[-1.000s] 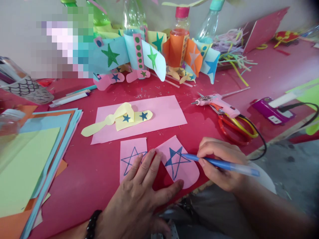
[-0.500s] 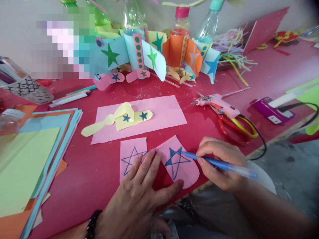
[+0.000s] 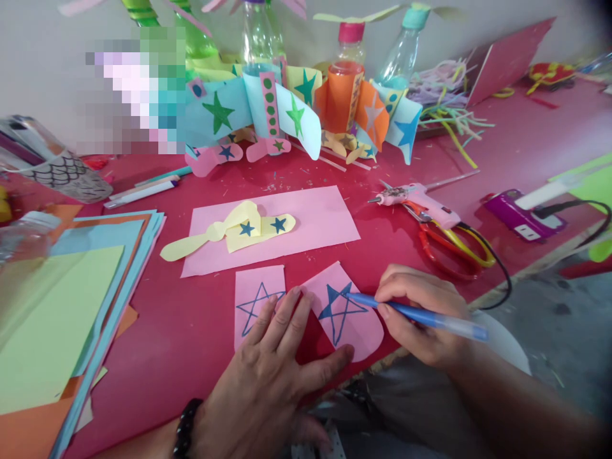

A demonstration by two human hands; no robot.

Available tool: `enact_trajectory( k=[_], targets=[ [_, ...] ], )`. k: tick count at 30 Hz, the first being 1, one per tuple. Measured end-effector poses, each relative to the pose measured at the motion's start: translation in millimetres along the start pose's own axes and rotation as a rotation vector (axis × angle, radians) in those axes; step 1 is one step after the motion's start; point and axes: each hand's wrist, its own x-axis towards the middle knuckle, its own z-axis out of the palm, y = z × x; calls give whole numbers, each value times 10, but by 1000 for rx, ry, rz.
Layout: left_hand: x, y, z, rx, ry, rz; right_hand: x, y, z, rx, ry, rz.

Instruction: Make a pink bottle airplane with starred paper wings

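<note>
Blue felt-tip pen (image 3: 430,319) in hand, my right hand (image 3: 421,312) has its fingers closed round the barrel. The tip touches the upper right arm of a blue star on the right pink paper piece (image 3: 363,335), which has one rounded end. Part of that star is filled in blue; the rest is outline. My left hand (image 3: 282,357) lies flat with fingers spread, pressing on both pink pieces. Under its fingertips, the left pink paper piece (image 3: 246,290) carries an outlined star, partly covered by the fingers.
A pink sheet (image 3: 325,217) holds yellow cut-outs (image 3: 261,229) with blue stars. Right of it lie a pink glue gun (image 3: 421,201) and red-yellow scissors (image 3: 444,255). Coloured paper (image 3: 57,319) is stacked at left. Decorated bottles (image 3: 344,89) stand behind, near a pen cup (image 3: 67,175).
The view has shifted slightly, so most things sit a little further right or lower. Both hands stay in nearly the same place, the pen tip on the same star arm.
</note>
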Motion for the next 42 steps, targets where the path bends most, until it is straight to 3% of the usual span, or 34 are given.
enact_trajectory(
  k=[15, 33, 42],
  targets=[
    [22, 19, -22, -8, 9, -16, -16, 4, -3, -16, 8, 7],
    [-5, -23, 64, 45, 101, 32, -24, 3, 13, 24, 19, -12],
    [6, -29, 35, 42, 68, 33, -36, 29, 27, 34, 25, -13]
  ],
)
